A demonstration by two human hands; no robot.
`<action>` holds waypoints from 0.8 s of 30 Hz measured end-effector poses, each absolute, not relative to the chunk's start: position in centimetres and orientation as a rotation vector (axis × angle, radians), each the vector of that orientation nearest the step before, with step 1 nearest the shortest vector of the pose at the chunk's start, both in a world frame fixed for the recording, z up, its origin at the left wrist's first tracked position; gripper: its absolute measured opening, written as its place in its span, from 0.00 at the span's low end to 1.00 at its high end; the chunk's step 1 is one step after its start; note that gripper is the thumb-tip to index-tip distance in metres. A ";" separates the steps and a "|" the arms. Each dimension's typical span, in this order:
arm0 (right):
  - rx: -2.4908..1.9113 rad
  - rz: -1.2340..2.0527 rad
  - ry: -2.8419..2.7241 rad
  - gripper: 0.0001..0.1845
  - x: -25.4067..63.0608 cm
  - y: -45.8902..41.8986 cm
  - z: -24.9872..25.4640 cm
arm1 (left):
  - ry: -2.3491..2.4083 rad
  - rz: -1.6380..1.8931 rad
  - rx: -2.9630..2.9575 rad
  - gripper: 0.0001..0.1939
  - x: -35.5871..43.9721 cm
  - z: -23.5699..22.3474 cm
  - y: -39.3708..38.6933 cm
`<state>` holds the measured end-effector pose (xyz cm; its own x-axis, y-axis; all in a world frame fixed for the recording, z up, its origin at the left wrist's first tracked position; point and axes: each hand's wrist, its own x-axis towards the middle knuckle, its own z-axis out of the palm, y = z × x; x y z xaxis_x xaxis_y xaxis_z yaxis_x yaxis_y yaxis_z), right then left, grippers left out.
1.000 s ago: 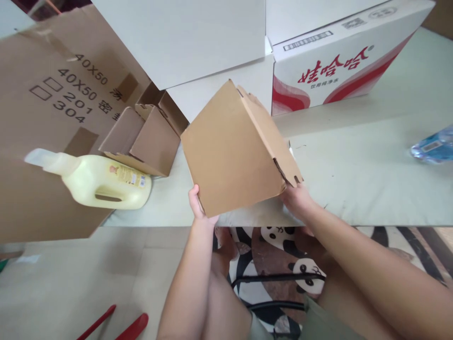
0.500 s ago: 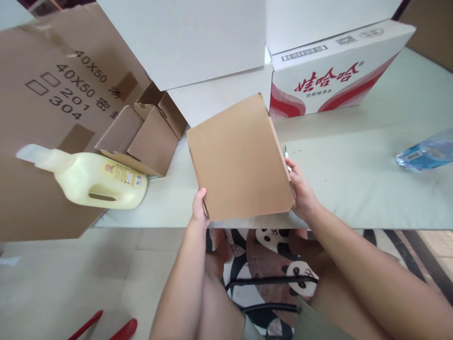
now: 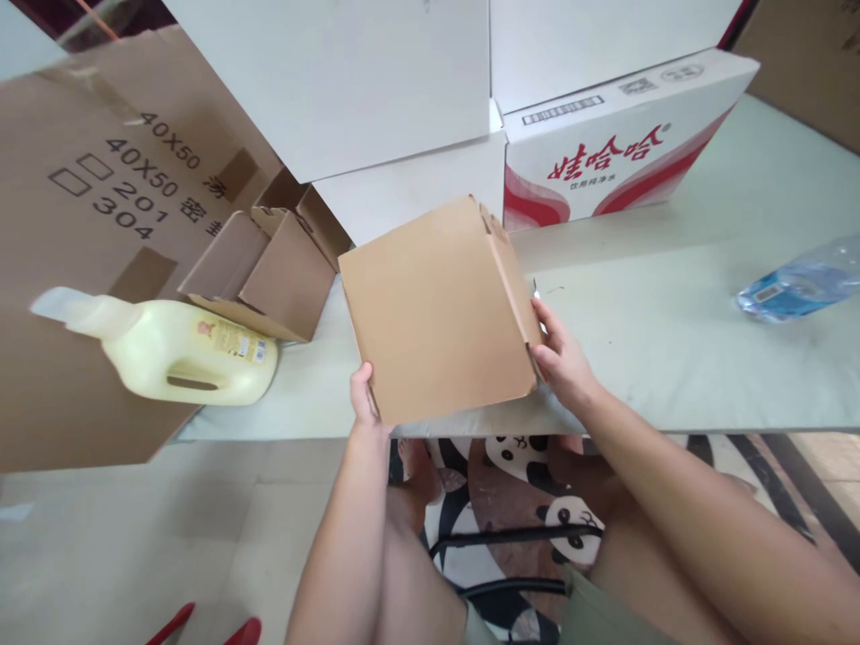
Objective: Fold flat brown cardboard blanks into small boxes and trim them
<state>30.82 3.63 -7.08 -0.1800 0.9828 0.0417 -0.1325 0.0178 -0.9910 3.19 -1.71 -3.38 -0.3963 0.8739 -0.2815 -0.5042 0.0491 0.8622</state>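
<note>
A brown cardboard box (image 3: 440,313) is held between my two hands above the front part of the table, its broad flat face turned up toward me. My left hand (image 3: 364,394) grips its lower left corner, with the thumb on the edge and the other fingers hidden beneath. On the right side, my right hand (image 3: 563,358) has thumb and fingers closed on the narrow side panel. Folded flaps show at that side's far end. A small white and dark object (image 3: 536,288), partly hidden, lies just beyond my right fingers.
A pale yellow jug (image 3: 194,351) and open cardboard boxes (image 3: 275,269) are on the left, by a large printed carton (image 3: 81,260). White boxes (image 3: 403,193) and a red-and-white carton (image 3: 605,166) stand behind. A clear plastic bottle (image 3: 793,287) lies at right.
The box has turned slightly, so its right side panel and flaps show more. My right hand has shifted its hold, the thumb now on that panel. The view has moved a little.
</note>
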 end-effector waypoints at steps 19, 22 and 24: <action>-1.346 1.445 -1.157 0.48 29.9 3.6 -5.9 | 1.023 1.561 0.411 0.32 3.4 -2.4 -1.9; -1.396 1.439 -1.102 0.42 29.8 3.6 -5.8 | 0.992 1.526 0.520 0.32 3.9 -2.9 -2.0; -1.427 1.459 -1.044 0.39 29.8 3.6 -6.0 | 1.007 1.475 0.608 0.31 4.3 -3.3 -2.0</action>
